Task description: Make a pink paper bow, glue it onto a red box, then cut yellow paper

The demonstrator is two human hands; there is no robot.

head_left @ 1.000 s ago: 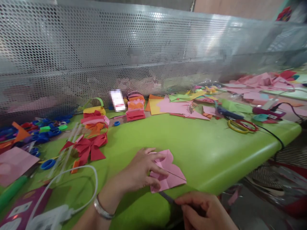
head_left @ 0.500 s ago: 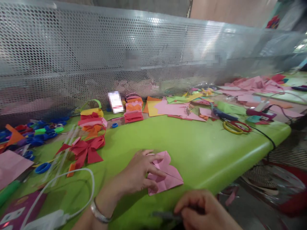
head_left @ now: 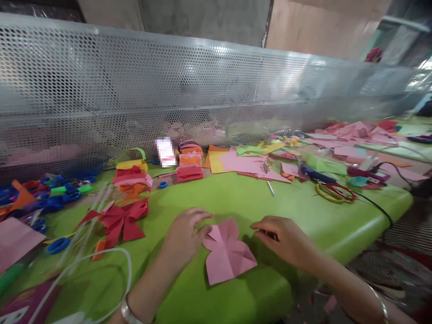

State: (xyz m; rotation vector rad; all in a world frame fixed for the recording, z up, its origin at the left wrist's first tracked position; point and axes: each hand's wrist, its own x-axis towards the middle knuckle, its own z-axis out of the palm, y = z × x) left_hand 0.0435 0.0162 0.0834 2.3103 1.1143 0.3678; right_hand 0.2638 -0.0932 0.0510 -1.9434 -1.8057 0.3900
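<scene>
A pink paper cutout (head_left: 229,256) with rounded lobes and crossing fold creases lies opened out on the green table in front of me. My left hand (head_left: 184,234) is at its upper left edge, fingers apart and the thumb close to the paper; whether it touches I cannot tell. On the other side, my right hand (head_left: 285,238) hovers beside the paper with loosely bent fingers and nothing visible in them. A thin grey stick-like tool (head_left: 270,188) lies on the table beyond the paper.
Red ribbon-like paper pieces (head_left: 123,218) and a white cable (head_left: 128,265) lie to the left. Scissors (head_left: 334,192) with yellow and red handles sit at right. Coloured paper sheets (head_left: 243,159) and a lit phone (head_left: 165,152) stand along a perforated metal panel (head_left: 135,90).
The folded pink paper is now opened out, and my left hand has drawn off it to the left. My right hand has moved up beside it, without the blurred grey tool it held.
</scene>
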